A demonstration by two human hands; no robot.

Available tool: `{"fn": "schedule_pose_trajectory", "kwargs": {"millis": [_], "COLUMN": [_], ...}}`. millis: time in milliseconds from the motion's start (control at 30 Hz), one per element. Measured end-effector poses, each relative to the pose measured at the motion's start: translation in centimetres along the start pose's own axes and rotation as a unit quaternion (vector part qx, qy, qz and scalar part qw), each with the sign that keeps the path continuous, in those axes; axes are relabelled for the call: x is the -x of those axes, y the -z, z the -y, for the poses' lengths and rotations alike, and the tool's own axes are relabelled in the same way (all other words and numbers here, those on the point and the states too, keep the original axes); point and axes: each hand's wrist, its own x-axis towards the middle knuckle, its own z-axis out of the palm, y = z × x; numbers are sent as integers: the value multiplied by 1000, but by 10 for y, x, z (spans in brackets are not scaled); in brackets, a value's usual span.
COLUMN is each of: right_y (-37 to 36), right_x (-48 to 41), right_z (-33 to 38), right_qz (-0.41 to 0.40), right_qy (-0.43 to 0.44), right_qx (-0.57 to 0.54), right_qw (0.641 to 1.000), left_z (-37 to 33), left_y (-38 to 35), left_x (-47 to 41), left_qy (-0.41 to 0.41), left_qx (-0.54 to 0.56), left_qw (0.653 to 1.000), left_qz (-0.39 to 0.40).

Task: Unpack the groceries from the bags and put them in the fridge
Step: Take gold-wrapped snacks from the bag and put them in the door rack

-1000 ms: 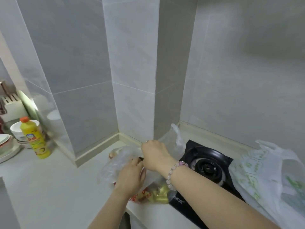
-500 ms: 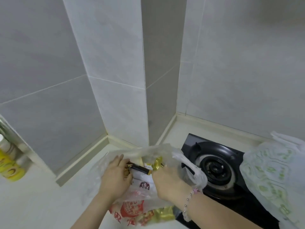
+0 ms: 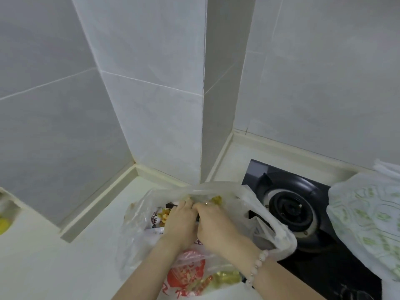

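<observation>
**Both hands in the clear bag beside the hob**

A tiled pillar (image 3: 151, 105) juts out right behind the work spot, and the pale counter (image 3: 54, 267) runs along its foot. To the right sits a black hob (image 3: 324, 276) with its round burner (image 3: 290, 211); a white bag printed in green (image 3: 365, 217) slumps over the hob's far side. Something yellow (image 3: 3, 226) shows blurred at the left edge.

The clear plastic bag (image 3: 134, 241) lies on the counter between pillar and hob, one handle draped onto the burner's rim. Its thin film shows a red printed packet (image 3: 186, 276) and gold-wrapped pieces (image 3: 216, 200). The left hand (image 3: 179, 221) and right hand (image 3: 216, 226) touch side by side inside its mouth, fingers curled down; the film hides the tips, so I cannot tell whether they grip anything. A bead bracelet (image 3: 258, 265) circles the right wrist
</observation>
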Motion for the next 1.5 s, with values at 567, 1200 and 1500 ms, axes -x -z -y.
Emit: {"fn": "schedule_pose_trajectory", "kwargs": {"millis": [567, 1200, 1500], "right_y": [18, -4, 3], "right_x": [38, 24, 18], "right_z": [-27, -6, -11], "right_qz": [-59, -100, -115], "right_qy": [-23, 74, 39], "right_qx": [17, -34, -24], "right_qw": [998, 992, 992], "left_z": [-26, -13, -27], "left_y": [-8, 53, 58], "left_x": [-25, 60, 61], "left_qy": [33, 165, 114], "left_qx": [253, 495, 549], "left_qw": [967, 831, 819], "left_qz": [5, -194, -121]}}
